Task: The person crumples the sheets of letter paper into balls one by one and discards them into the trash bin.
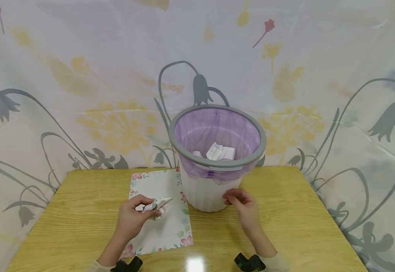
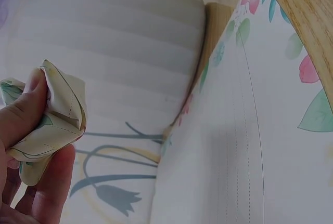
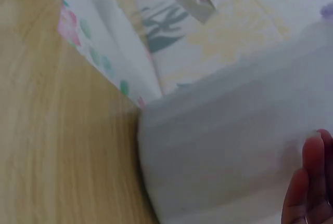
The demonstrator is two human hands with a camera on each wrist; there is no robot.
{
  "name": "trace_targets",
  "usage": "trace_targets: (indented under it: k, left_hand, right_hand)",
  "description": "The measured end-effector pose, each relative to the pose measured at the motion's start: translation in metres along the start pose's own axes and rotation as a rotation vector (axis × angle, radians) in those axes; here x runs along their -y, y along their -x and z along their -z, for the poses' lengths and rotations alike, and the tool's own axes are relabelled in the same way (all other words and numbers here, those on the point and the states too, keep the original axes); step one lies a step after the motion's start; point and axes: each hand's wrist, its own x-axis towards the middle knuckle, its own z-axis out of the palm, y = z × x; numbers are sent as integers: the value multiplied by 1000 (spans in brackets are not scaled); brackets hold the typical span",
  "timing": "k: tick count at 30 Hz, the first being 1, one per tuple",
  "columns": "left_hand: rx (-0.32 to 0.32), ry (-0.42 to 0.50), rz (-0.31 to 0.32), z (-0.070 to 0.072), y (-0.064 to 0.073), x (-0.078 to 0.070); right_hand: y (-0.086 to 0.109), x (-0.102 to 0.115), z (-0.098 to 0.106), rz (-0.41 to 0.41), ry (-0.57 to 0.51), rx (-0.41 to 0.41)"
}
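Note:
My left hand (image 1: 130, 218) pinches a crumpled piece of flower-print paper (image 1: 159, 205) between thumb and fingers, above a flat sheet of floral-bordered paper (image 1: 171, 232). The left wrist view shows the folded, creased wad (image 2: 65, 104) with dotted writing lines on it. A white trash can (image 1: 199, 192) with a grey rim and purple liner stands just right of the sheet. My right hand (image 1: 247, 211) is at the can's lower right side, its fingers loosely bent and fingertips right by the wall, holding nothing. Inside the can lie crumpled white papers (image 1: 221, 152).
A yellow wood-grain table (image 1: 285, 226) carries everything. Behind it hangs a pale cloth (image 1: 115, 56) printed with grey and yellow flowers, close to the table's back edge. The trash can overlaps the sheet's right edge in the head view.

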Motion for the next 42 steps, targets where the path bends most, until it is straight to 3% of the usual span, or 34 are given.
trace_targets:
  k: [9,15,22,29,33,38,42]
  left_hand:
    - [-11,5,64,0,-1,10]
    - [-5,6,47,2,0,9]
    - [0,12,29,5,0,3]
    - [-3,1,51,2,-1,32]
    - [-2,-1,42,3,-4,39]
    - [-13,-18,17,4,-8,37]
    - [-32,-15,-2,7,-11,25]
  right_hand:
    - [-27,18,37,-11,61,-192]
    - [-50,39,58,26,68,-260]
    - [-76,67,72,94,100,-251]
    - [-100,95,73,161,105,-237]
    - [-111,107,70,175,150,-207]
    - [-122,115,64,181,229,-148]
    - [-128,119,55,148,244,-95]
